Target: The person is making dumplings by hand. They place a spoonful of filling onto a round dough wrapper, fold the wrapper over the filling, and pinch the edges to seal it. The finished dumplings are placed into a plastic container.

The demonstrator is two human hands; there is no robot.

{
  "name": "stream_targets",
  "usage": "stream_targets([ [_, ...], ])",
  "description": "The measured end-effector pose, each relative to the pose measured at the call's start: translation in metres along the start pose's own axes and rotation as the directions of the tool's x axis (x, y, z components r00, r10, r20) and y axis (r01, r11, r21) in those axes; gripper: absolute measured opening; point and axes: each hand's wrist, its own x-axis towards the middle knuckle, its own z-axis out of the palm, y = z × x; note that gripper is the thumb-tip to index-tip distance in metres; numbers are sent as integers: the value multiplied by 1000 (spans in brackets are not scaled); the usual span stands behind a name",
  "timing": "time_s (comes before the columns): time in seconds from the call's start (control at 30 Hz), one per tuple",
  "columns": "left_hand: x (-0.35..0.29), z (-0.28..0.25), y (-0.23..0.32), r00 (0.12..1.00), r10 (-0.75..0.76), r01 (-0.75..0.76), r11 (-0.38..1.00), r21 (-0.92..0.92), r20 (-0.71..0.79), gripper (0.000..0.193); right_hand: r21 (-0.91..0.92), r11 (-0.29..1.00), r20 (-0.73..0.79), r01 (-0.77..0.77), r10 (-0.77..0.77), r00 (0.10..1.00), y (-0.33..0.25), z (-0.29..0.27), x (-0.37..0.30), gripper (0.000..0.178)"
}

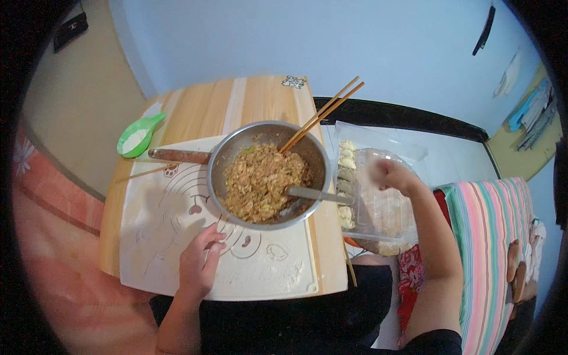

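Observation:
My left hand [204, 258] rests above the white printed mat [177, 278], fingers stretched out and slightly apart, holding nothing. Out to the right, my right hand [397, 177] is over a clear plastic tray [387, 216], its fingers curled together. A pale blurred patch shows at its fingertips; what they hold, if anything, cannot be made out. A row of dumplings [346, 171] lies along the tray's left side. Between my hands stands a metal bowl [267, 125] of minced filling [260, 177]. A metal-handled utensil [319, 194] and a pair of chopsticks [328, 112] lean in the bowl.
Left of the bowl lies a rolling pin [180, 155], with a thin stick [142, 173] near it. A green scoop of white powder [136, 139] sits on the wooden table [213, 112]. Striped cloth [482, 236] covers something at the right. A pale blue wall [296, 41] rises behind.

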Motion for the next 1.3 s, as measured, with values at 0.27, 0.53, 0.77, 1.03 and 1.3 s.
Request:
stream_targets([
  [0.27, 8, -6, -2, 996, -9, 12, 1000, 29, -88, 35, -762, 648, -301, 13, -371, 879, 48, -15, 124, 24],
  [0.53, 9, -3, -8, 997, 57, -55, 998, 38, -43, 36, -809, 587, -276, 7, -390, 878, 52, -13, 139, 22],
  [0.77, 7, -2, -9, 996, 49, -43, 996, 74, -69, 35, -766, 638, -347, 73, -507, 789, 53, -10, 120, 30],
  [1.03, 4, -1, -11, 992, 86, -85, 996, 13, -98, 33, -428, 894, -610, -134, -176, 773, 117, -33, 119, 36],
  [1.3, -1, -8, -21, 991, 71, -60, 994, 95, -114, 33, -427, 899, -673, -102, -240, 700, 97, -2, 133, 35],
])
